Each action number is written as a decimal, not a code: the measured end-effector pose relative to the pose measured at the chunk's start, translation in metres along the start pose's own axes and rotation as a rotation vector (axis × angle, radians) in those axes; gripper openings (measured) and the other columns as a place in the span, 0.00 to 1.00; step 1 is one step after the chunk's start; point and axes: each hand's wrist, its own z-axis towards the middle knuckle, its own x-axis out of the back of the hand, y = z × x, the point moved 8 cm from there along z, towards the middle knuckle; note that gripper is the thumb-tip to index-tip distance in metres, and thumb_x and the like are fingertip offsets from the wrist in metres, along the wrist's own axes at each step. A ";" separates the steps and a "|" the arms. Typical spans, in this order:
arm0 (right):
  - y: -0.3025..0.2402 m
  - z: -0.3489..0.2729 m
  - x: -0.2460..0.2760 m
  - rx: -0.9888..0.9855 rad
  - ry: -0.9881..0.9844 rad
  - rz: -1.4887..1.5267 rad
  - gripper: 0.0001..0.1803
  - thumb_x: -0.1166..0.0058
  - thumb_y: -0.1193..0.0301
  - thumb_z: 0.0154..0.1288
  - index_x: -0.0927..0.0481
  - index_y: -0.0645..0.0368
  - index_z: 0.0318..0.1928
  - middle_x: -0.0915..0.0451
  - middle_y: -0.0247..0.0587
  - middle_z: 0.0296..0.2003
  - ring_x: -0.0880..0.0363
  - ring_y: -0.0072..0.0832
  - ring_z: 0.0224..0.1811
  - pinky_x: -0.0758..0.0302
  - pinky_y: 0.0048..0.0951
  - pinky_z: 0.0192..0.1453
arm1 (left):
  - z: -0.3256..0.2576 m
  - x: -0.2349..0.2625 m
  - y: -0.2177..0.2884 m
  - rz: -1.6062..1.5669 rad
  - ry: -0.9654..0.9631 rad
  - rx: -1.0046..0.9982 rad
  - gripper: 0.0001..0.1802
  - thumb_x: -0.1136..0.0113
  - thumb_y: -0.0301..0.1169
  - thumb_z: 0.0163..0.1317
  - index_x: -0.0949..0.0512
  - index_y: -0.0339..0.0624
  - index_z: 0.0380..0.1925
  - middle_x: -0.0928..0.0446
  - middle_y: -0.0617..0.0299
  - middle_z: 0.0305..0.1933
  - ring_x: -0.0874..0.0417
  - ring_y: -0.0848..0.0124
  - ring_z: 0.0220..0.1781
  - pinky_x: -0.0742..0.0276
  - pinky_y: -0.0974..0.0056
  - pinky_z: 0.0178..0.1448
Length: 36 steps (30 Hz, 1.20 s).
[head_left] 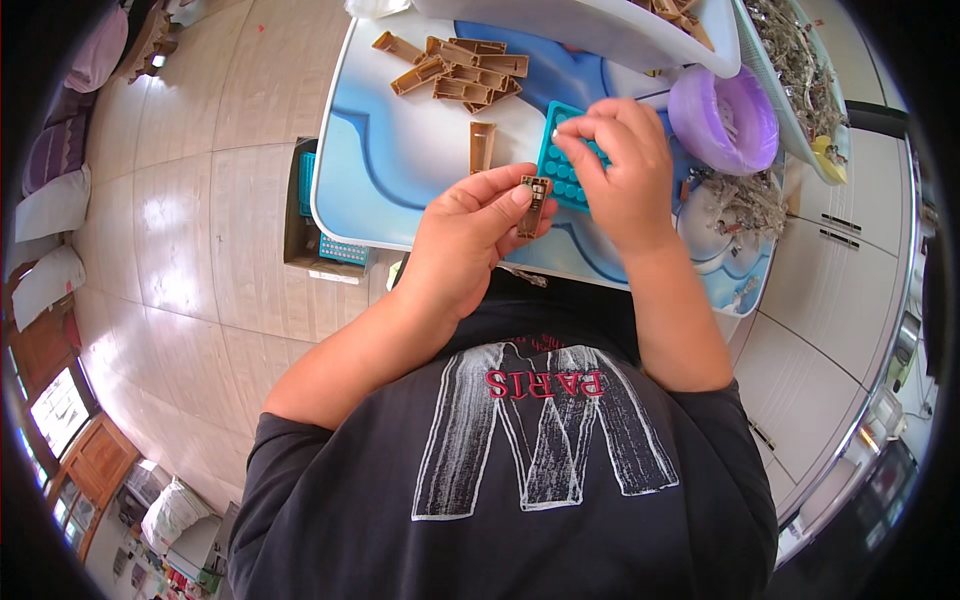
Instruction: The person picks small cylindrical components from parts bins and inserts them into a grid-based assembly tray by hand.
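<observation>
Between the thumb and fingers of my left hand (462,230) is a narrow brown plastic casing (533,212), its hollow side up, with small metal parts showing inside. My right hand (632,180), up and to the right of it, pinches a tiny pale piece (556,133) too small to name. Under those fingers lies a teal tray (551,150) with rows of round cells, partly hidden by the hand. A single brown casing (482,146) rests just beyond my left hand. Farther off, several more casings (470,80) are heaped on the blue and white table (390,195).
A purple bowl (695,115) stands right of my right hand, beside a clump of thin metallic pieces (740,210). A white bin (590,32) holding brown parts and a pale green basket (785,110) border the far right. Below the table's left edge sits an open box (298,235) with teal trays.
</observation>
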 end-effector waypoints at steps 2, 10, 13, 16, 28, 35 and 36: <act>-0.014 -0.005 0.012 -0.014 0.021 0.178 0.07 0.36 0.74 0.44 0.21 0.57 0.26 0.26 0.36 0.29 0.28 0.36 0.33 0.31 0.35 0.37 | 0.000 0.001 0.000 0.001 -0.006 -0.009 0.14 0.50 0.27 0.67 0.29 0.32 0.50 0.22 0.53 0.45 0.19 0.66 0.45 0.21 0.64 0.52; -0.029 -0.020 0.015 -0.018 -0.042 0.196 0.09 0.35 0.75 0.43 0.23 0.57 0.26 0.27 0.35 0.29 0.28 0.35 0.33 0.31 0.33 0.38 | 0.000 0.000 -0.002 -0.003 0.014 0.005 0.15 0.48 0.26 0.66 0.30 0.31 0.51 0.22 0.57 0.40 0.20 0.71 0.39 0.22 0.66 0.48; -0.032 -0.020 0.014 -0.005 -0.031 0.176 0.08 0.36 0.76 0.43 0.23 0.57 0.26 0.26 0.35 0.29 0.28 0.35 0.34 0.31 0.33 0.39 | 0.000 0.001 -0.002 0.014 0.023 -0.007 0.15 0.48 0.26 0.66 0.30 0.30 0.51 0.22 0.57 0.41 0.20 0.72 0.39 0.22 0.66 0.49; -0.035 -0.021 0.011 0.012 -0.038 0.156 0.09 0.36 0.76 0.43 0.23 0.57 0.26 0.26 0.34 0.29 0.28 0.35 0.34 0.30 0.33 0.40 | 0.000 0.001 -0.003 -0.009 0.025 -0.025 0.15 0.48 0.26 0.66 0.30 0.30 0.51 0.22 0.57 0.42 0.20 0.72 0.40 0.22 0.66 0.49; -0.048 -0.025 0.013 0.116 0.001 0.186 0.10 0.41 0.78 0.46 0.21 0.60 0.34 0.24 0.37 0.30 0.26 0.36 0.34 0.29 0.34 0.40 | -0.004 0.005 0.001 -0.015 0.049 -0.063 0.13 0.47 0.28 0.65 0.28 0.32 0.46 0.22 0.57 0.39 0.20 0.70 0.39 0.21 0.67 0.48; -0.035 0.010 -0.004 0.063 -0.069 0.106 0.20 0.34 0.68 0.42 0.21 0.57 0.39 0.25 0.37 0.32 0.27 0.35 0.38 0.29 0.34 0.41 | -0.020 0.018 0.006 -0.023 0.024 -0.056 0.10 0.48 0.28 0.66 0.27 0.34 0.43 0.21 0.55 0.39 0.18 0.69 0.38 0.20 0.66 0.46; -0.039 0.014 -0.014 0.073 -0.147 0.087 0.21 0.33 0.65 0.40 0.21 0.57 0.38 0.25 0.36 0.31 0.27 0.35 0.38 0.29 0.34 0.40 | -0.022 0.017 0.003 0.000 0.005 -0.016 0.09 0.48 0.28 0.66 0.28 0.35 0.43 0.21 0.55 0.39 0.18 0.69 0.38 0.20 0.66 0.46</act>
